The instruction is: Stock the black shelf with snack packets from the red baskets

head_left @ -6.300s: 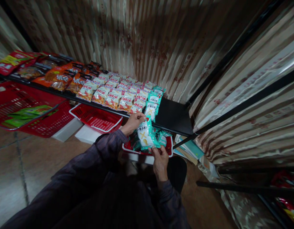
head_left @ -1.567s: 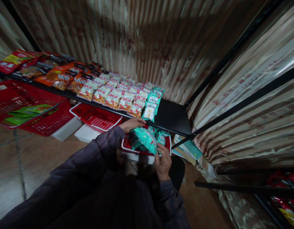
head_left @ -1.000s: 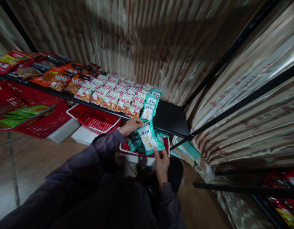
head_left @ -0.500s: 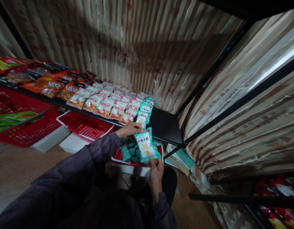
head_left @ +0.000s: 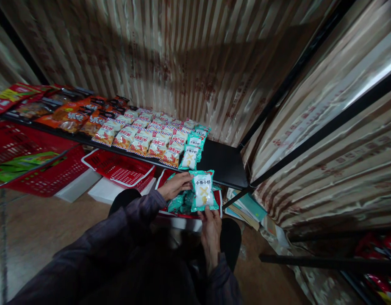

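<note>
Right hand [head_left: 211,224] pinches the bottom edge of a teal-and-white snack packet [head_left: 203,190], which stands upright at 12 o'clock from that hand, above the red basket [head_left: 218,199] of like packets. Left hand [head_left: 178,186], at 9 o'clock from the packet, closes its fingers on the packet's upper left edge. At 11 o'clock from the packet, on the black shelf [head_left: 225,163], lies a short column of matching teal packets [head_left: 190,156] beside rows of red-and-white packets [head_left: 151,135].
</note>
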`<action>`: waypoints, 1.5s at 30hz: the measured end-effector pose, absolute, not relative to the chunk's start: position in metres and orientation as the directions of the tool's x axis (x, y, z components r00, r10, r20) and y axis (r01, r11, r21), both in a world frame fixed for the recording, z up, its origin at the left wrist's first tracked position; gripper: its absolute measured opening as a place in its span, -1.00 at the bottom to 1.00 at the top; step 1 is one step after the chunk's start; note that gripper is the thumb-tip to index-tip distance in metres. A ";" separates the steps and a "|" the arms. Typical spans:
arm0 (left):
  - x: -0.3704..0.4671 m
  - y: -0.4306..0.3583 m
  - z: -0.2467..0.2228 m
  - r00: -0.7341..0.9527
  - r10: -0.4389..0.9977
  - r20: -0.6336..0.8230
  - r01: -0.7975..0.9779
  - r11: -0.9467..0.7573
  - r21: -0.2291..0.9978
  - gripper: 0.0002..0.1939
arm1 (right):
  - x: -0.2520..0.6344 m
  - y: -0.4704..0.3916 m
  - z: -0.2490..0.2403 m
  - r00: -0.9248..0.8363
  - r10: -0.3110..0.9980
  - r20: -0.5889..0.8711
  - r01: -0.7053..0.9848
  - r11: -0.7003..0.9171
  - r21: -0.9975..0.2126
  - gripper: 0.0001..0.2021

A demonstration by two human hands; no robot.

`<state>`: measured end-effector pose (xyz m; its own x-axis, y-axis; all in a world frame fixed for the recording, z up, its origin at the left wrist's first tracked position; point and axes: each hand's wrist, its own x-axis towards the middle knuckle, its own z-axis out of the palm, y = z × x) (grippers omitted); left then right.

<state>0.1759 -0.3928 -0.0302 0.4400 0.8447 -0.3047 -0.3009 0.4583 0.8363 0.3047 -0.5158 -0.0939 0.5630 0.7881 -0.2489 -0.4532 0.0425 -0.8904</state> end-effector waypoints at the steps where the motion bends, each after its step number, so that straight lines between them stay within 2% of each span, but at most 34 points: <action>1: 0.178 -0.394 -0.030 0.439 0.847 -0.300 -0.307 0.455 0.836 -0.62 | 0.305 -0.516 -0.095 0.565 0.782 -0.263 -0.463 0.036 -0.885 -0.63; 7: 0.189 -0.399 -0.025 0.463 0.849 -0.254 -0.280 0.412 0.867 -0.54 | 0.305 -0.517 -0.103 0.541 0.768 -0.344 -0.481 -0.054 -0.875 -0.55; 13: 0.202 -0.401 -0.028 0.415 0.888 -0.200 -0.304 0.342 0.889 -0.58 | 0.305 -0.520 -0.104 0.533 0.780 -0.329 -0.461 -0.059 -0.885 -0.57; 19: 0.211 -0.402 -0.029 0.366 0.904 -0.220 -0.333 0.348 0.876 -0.62 | 0.306 -0.521 -0.103 0.515 0.779 -0.358 -0.496 -0.070 -0.865 -0.56; 25: 0.217 -0.399 -0.025 0.393 0.892 -0.222 -0.347 0.367 0.863 -0.63 | 0.311 -0.517 -0.106 0.529 0.766 -0.365 -0.481 -0.084 -0.873 -0.56; 31: 0.215 -0.398 -0.022 0.446 0.857 -0.260 -0.286 0.411 0.865 -0.68 | 0.313 -0.509 -0.103 0.549 0.741 -0.386 -0.523 -0.057 -0.851 -0.54; 35: 0.214 -0.402 -0.022 0.512 0.819 -0.257 -0.232 0.421 0.877 -0.58 | 0.313 -0.501 -0.099 0.558 0.749 -0.357 -0.510 -0.030 -0.860 -0.56; 38: 0.215 -0.404 -0.025 0.563 0.796 -0.223 -0.288 0.442 0.850 -0.45 | 0.313 -0.497 -0.094 0.561 0.760 -0.328 -0.497 -0.008 -0.868 -0.57; 45: 0.219 -0.402 -0.029 0.567 0.805 -0.175 -0.362 0.434 0.825 -0.40 | 0.314 -0.491 -0.088 0.564 0.759 -0.326 -0.478 -0.022 -0.878 -0.58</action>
<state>0.2194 -0.4017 -0.0285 0.5671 0.8049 -0.1749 -0.3615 0.4340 0.8252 0.3144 -0.4913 -0.0879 0.5642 0.7586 -0.3258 -0.4778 -0.0217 -0.8782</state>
